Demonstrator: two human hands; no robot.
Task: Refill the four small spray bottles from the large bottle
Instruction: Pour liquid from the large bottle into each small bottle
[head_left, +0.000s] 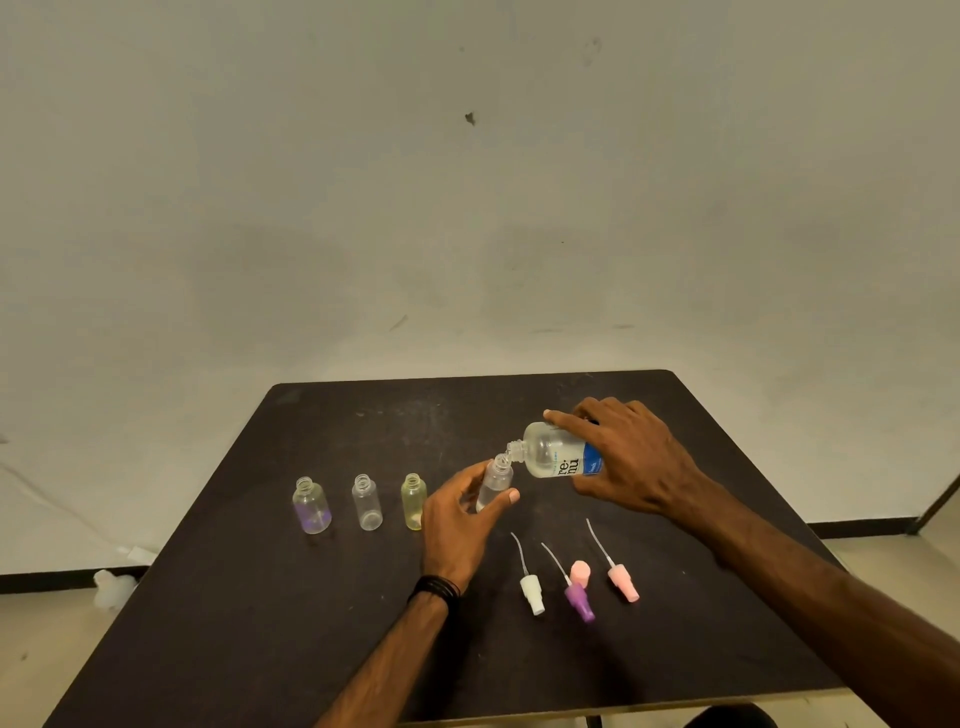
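The large bottle (558, 453) is tipped almost on its side above the dark table (311, 623), its open neck touching the mouth of a small clear bottle (494, 483); the right hand (631, 457) grasps the large bottle around its blue label, and the left hand (462, 519) grasps the small bottle, tilted a little toward the neck. To the left stand three other small bottles in a row, all upright and without caps: a yellowish one (413, 502) just beside the left hand, a clear one (367, 502), then a purple-tinted one (311, 506). Nearer the person lie three spray heads with thin tubes, white (532, 593), purple (579, 600) and pink (622, 582); a pink cap (580, 571) touches the purple head.
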